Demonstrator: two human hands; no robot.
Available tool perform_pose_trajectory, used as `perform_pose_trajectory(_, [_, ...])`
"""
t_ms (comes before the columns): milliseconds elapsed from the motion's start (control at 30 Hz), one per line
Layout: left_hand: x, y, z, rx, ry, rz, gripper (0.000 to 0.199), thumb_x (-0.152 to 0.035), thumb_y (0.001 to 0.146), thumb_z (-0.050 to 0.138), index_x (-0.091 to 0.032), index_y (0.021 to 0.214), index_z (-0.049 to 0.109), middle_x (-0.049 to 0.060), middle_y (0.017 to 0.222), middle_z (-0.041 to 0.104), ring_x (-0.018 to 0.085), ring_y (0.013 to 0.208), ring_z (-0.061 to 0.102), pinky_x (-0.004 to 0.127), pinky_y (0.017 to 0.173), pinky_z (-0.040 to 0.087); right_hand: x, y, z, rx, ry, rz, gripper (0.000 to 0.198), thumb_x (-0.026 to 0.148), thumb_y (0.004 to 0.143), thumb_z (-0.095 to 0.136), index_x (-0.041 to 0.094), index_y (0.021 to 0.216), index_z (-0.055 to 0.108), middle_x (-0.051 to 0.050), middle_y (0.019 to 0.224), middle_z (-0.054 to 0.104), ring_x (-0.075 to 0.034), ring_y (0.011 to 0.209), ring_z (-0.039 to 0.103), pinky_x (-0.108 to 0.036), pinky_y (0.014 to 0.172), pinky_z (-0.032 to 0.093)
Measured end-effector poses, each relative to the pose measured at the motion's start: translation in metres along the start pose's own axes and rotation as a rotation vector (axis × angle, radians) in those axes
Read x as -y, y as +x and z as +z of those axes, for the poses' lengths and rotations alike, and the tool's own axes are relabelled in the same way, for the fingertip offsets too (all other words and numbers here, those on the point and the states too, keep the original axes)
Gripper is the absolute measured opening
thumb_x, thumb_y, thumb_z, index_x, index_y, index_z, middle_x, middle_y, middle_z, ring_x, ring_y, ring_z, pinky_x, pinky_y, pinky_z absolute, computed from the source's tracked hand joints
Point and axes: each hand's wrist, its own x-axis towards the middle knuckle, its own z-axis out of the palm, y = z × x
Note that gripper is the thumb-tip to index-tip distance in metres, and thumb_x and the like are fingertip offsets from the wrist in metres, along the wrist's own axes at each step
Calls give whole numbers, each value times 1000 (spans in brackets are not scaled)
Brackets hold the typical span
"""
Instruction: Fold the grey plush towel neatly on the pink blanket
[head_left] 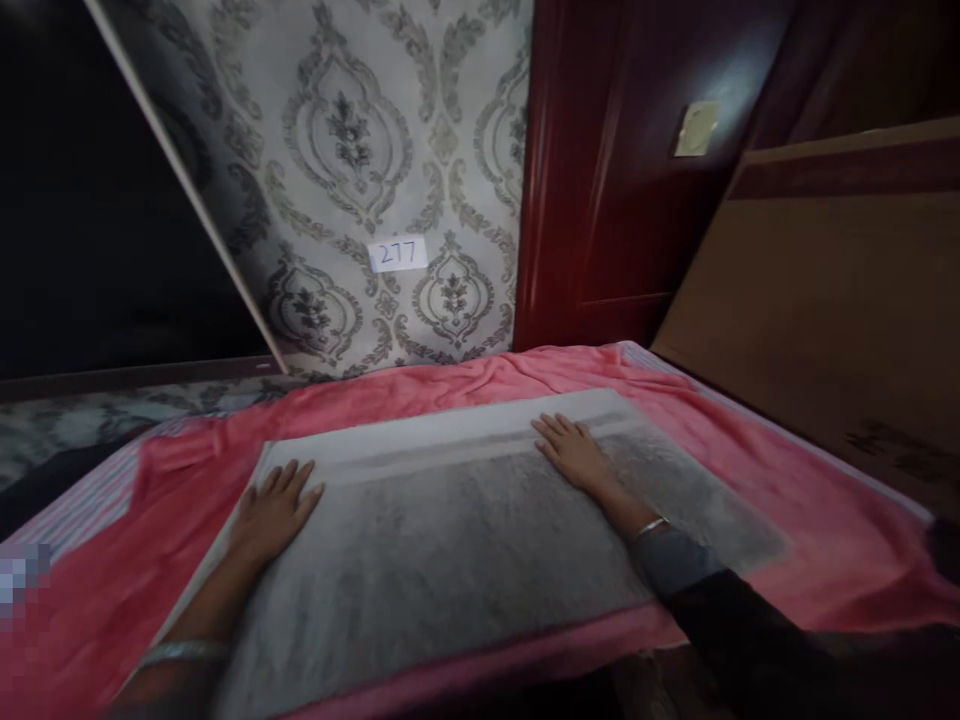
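Note:
A large grey rectangular cloth [450, 560], perhaps a towel or mat, lies spread flat before me, with pale bands along its far side. My left hand [277, 510] rests palm down on its left edge, fingers stretched out and apart. Near the far right part of the same cloth, my right hand [574, 455] presses flat, its fingers also extended. Neither hand grips anything. Beneath the cloth is a pink blanket [180, 510], rumpled along the back.
Behind stands a patterned wall with a paper label reading 277 [398, 254]. A dark screen [97, 200] is at the left, a dark red door panel [592, 180] at the back, and a large cardboard box [832, 300] at the right.

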Motion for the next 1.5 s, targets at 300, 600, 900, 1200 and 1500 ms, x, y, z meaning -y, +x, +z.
perform_pose_trajectory(300, [23,9,-8,68,-50,-87,65,-46,99,27,-14,155,33,11,163,28,26,151,25,47,120,26,-10,1,23,-35,-39,27,57,47,101,22,29,150,45,-2,158,40,-28,145,35,-52,115,30])
perform_pose_trajectory(600, [-6,-35,-8,-85,-17,-45,57,-45,101,28,-16,146,47,15,156,42,33,149,28,58,118,22,-8,-2,18,-15,-64,30,58,45,101,20,26,151,43,-5,158,40,-29,144,35,-54,114,31])
perform_pose_trajectory(900, [15,-89,4,-6,-77,135,61,-46,100,28,-24,157,28,8,166,23,28,153,16,54,120,19,-21,-14,6,91,-48,16,60,49,101,19,28,155,35,-6,162,33,-32,146,31,-58,115,29])
perform_pose_trajectory(1200, [23,-106,-20,48,-68,72,60,-47,100,29,-20,153,38,12,162,32,32,151,23,61,119,17,-6,-59,-18,138,-27,138,61,52,101,23,25,155,35,-12,164,27,-38,148,25,-67,111,30])
perform_pose_trajectory(1500, [-131,-99,-12,47,-155,458,61,-50,99,38,-25,155,32,10,166,17,34,153,12,67,118,13,140,-67,-23,198,80,-239,61,54,103,25,30,159,26,-5,167,14,-34,153,11,-65,117,20])
